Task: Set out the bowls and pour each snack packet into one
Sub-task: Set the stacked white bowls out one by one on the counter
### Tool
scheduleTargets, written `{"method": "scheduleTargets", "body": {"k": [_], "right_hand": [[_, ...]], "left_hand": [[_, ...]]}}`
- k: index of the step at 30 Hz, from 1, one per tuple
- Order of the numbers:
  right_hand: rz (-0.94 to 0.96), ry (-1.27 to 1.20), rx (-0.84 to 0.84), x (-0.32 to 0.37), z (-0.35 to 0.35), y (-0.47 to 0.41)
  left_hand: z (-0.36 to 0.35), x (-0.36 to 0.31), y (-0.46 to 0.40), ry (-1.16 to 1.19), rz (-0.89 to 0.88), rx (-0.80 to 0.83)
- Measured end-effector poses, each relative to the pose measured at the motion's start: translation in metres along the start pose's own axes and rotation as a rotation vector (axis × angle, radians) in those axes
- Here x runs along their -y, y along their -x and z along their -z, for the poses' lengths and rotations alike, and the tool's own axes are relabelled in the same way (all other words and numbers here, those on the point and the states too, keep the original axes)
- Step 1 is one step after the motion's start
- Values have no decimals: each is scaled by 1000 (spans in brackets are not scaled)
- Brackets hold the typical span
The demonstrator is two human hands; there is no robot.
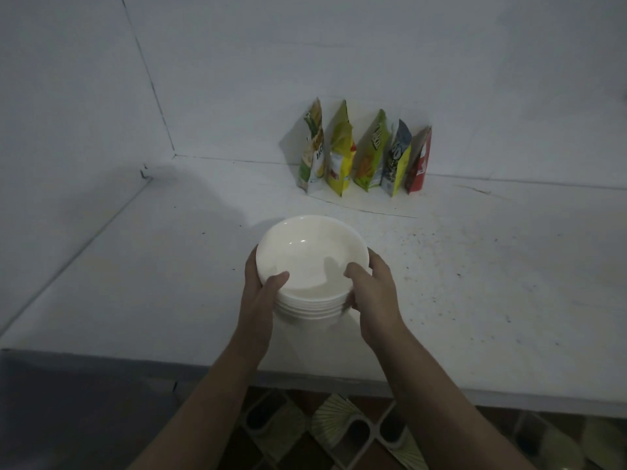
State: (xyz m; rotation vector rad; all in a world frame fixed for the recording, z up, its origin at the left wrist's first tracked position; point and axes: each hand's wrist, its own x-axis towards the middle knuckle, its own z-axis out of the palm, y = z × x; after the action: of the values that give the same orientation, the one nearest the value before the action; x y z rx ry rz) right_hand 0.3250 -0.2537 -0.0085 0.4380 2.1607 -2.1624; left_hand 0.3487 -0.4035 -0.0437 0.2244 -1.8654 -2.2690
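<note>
A stack of several white bowls [310, 256] is near the front middle of the white counter [475, 283]. My left hand [261, 296] grips its left side, thumb hooked over the top bowl's rim. My right hand [373, 293] grips the right side, thumb curled over the rim into the bowl. Several snack packets lean upright against the back wall in a row: a green-and-white one [312, 150], a yellow one [341, 154], a green one [371, 154], a blue-and-yellow one [397, 161] and a red one [420, 162].
The counter meets white walls at the back and on the left, forming a corner [174, 154]. Its front edge [339, 378] runs below my forearms. Patterned floor tiles [339, 429] show beneath. Dark specks dot the counter's right part.
</note>
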Motion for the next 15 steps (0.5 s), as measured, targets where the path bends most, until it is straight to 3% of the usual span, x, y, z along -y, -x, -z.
{"method": "scheduleTargets", "body": {"k": [6, 10, 15], "right_hand": [[-67, 295, 135, 23, 12, -18], [35, 491, 64, 31, 2, -18], [188, 470, 51, 29, 0, -14]], "left_hand": [[4, -6, -11, 1, 110, -26], [0, -5, -10, -3, 114, -58], [1, -8, -13, -73, 54, -68]]}}
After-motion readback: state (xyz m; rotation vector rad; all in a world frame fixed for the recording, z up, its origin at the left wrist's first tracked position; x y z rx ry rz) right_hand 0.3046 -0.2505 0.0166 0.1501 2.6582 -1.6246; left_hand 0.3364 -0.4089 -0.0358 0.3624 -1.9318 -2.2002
